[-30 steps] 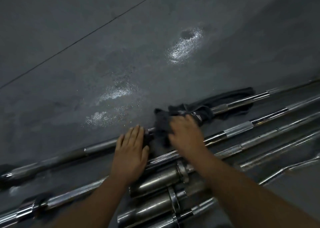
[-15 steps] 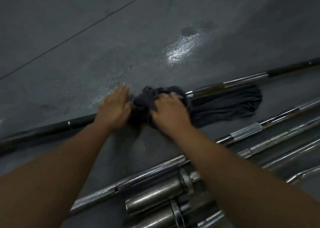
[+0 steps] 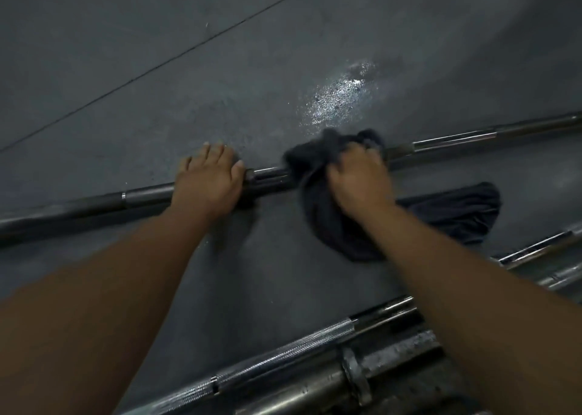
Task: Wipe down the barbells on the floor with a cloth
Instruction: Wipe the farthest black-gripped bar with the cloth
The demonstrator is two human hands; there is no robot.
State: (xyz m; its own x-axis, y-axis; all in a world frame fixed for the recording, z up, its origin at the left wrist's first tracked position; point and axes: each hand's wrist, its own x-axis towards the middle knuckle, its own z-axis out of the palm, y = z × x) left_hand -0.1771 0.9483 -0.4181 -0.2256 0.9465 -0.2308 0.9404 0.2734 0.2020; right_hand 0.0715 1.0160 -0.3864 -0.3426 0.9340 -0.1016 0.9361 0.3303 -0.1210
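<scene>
A long dark barbell lies across the grey floor, running from the lower left to the upper right. My left hand rests flat on it, fingers stretched over the bar onto the floor. To its right, my right hand grips a dark cloth bunched round the bar. The rest of the cloth trails on the floor to the right, behind my forearm. A short stretch of bare bar shows between my two hands.
Several other chrome barbells lie side by side at the lower right, some with thick sleeves and collars. A wet shiny patch marks the floor beyond the bar. A thin seam crosses the floor at the upper left.
The bar with the cloth sits farther from the other barbells than a second ago. My right hand and the cloth have slid right along it, so bare bar now shows between my hands.
</scene>
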